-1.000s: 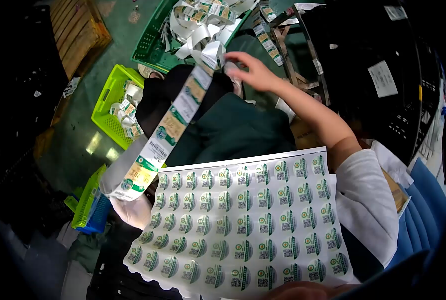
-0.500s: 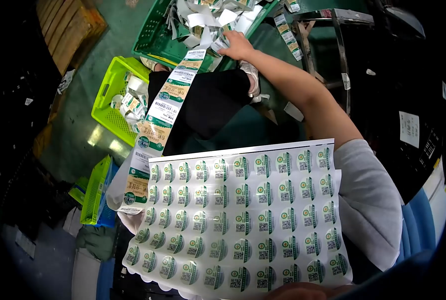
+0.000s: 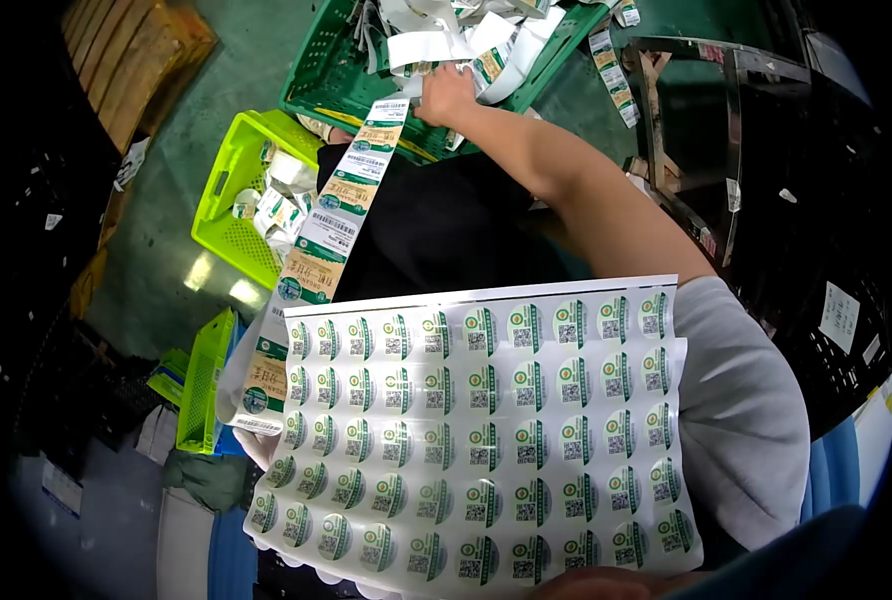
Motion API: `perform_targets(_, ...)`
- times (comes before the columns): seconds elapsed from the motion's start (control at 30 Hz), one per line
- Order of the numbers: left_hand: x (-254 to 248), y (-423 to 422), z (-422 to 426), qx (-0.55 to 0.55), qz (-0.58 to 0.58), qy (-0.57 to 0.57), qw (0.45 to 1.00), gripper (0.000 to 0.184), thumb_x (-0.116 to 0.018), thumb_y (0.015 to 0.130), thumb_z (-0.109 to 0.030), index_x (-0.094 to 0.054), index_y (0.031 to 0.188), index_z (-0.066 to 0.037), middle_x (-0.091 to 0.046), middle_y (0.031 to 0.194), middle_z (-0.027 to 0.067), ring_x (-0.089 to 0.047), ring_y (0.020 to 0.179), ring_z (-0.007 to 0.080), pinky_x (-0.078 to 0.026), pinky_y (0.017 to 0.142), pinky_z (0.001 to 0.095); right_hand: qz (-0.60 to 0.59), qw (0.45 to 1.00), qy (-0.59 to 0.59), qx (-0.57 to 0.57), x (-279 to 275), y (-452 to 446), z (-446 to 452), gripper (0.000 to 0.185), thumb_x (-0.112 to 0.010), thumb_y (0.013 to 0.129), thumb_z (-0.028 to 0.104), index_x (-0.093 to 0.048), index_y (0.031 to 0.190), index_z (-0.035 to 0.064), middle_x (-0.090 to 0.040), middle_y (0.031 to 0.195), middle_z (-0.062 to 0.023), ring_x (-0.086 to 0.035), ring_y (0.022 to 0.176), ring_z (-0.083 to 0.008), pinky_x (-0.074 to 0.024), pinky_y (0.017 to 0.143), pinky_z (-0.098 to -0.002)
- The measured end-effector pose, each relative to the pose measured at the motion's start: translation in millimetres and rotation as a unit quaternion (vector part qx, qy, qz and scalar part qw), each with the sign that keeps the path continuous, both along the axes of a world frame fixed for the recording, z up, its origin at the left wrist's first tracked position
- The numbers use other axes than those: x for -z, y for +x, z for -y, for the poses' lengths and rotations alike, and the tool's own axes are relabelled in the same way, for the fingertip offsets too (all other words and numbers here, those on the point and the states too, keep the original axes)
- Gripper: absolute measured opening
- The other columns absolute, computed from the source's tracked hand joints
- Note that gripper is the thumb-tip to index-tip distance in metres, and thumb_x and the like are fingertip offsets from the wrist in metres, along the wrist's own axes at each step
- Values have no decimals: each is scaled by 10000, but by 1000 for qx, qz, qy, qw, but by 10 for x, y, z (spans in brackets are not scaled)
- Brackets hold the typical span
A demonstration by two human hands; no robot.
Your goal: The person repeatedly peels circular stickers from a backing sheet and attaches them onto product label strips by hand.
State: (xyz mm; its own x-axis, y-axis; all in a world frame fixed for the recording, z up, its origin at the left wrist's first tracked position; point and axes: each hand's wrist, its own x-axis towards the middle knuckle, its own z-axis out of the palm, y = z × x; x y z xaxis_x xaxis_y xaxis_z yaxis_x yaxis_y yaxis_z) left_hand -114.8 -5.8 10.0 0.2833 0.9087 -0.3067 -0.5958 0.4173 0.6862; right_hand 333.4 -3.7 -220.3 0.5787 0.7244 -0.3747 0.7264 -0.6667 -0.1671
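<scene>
A white sheet (image 3: 506, 400) with rows of round green QR stickers covers my lap. My left hand (image 3: 256, 447) is mostly hidden behind the sheet's left edge and the lower end of a long label strip (image 3: 331, 225); its fingers do not show clearly. The strip rises from there to the dark green crate (image 3: 316, 75), which is heaped with curled label strips (image 3: 431, 50). At the crate's near edge, my right hand (image 3: 448, 95) is closed at the strips, its fingertips partly hidden; what it grips cannot be made out.
A lime green basket (image 3: 216, 200) with label rolls stands left of my legs. Below it is another lime basket (image 3: 203, 385) beside a blue one. A wooden pallet (image 3: 151, 60) lies at upper left. A metal frame (image 3: 734, 150) and dark crates are at right.
My right hand has moved left and up to the crate's near edge, and its fingers have closed. The long strip now hangs straighter. The view has shifted a little.
</scene>
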Motion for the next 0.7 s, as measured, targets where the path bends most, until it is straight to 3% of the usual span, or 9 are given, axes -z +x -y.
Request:
perform_targets(0.23,-75,277,-428,26,139,-18,990,544,-494,935,-338,-407,1275,78,-468,1295,200,-425,1224,305,-301,1068,462,-51,974,217,28,-52,186,379,674,-560,788,573,-534,1208,46,-533,1218,-129,-448,1169,-287,-335,1004,-415)
perform_targets(0.3,39,655,-547,39,52,55,996,619,-519,912,-371,-365,1275,106,-462,1283,221,-365,1259,329,-181,1131,480,-40,945,322,33,67,431,413,617,-574,804,516,-523,1209,53,-535,1207,-138,-461,1148,-296,-358,986,-410)
perform_targets(0.37,153,1119,-462,143,66,-86,984,712,-500,918,-378,-216,1370,93,-384,1355,237,-264,1346,328,-196,1130,483,11,929,366,53,238,686,387,553,-585,816,434,-505,1216,61,-538,1194,-137,-460,1142,-301,-369,974,-420)
perform_targets(0.43,579,1435,-408,247,-118,-96,957,642,-464,953,-313,-204,1404,63,-270,1439,239,-252,1360,324,-226,1125,414,31,948,314,33,418,864,278,580,-573,810,419,-474,1274,85,-525,1240,-129,-446,1176,-292,-359,989,-427)
perform_targets(0.47,627,1733,-321,331,-163,-58,928,608,-347,983,-359,-232,1397,71,-255,1451,238,-241,1369,313,-232,1127,395,39,959,280,19,502,913,223,592,-573,806,421,-469,1285,90,-520,1254,-126,-441,1187,-289,-356,992,-429)
perform_targets(0.53,622,1834,-260,396,-171,-63,900,537,-345,990,-267,-235,1397,66,-262,1453,228,-253,1364,318,-193,1137,407,82,971,222,16,276,657,135,634,-566,799,436,-445,1324,102,-517,1288,-109,-422,1221,-274,-339,1006,-441)
perform_targets(0.57,868,1939,-240,443,-113,-47,888,526,-383,980,-247,-264,1386,67,-285,1446,218,-265,1361,306,-215,1128,391,62,979,192,13,238,653,156,624,-565,801,436,-452,1320,109,-527,1279,-105,-427,1219,-274,-340,1004,-443)
perform_targets(0.6,813,2304,-130,413,-185,-100,886,516,-427,966,-231,-303,1368,69,-304,1440,209,-274,1360,288,-217,1123,387,42,985,167,8,148,653,141,613,-564,803,435,-459,1315,116,-537,1270,-102,-432,1218,-274,-340,1003,-444)
perform_targets(0.7,1608,2867,-90,396,-406,7,824,684,-648,835,-309,-380,1319,93,-476,1310,185,-427,1216,226,-310,1012,299,-8,997,81,-17,-218,601,213,511,-565,802,418,-534,1253,179,-607,1177,-97,-523,1140,-274,-361,982,-447)
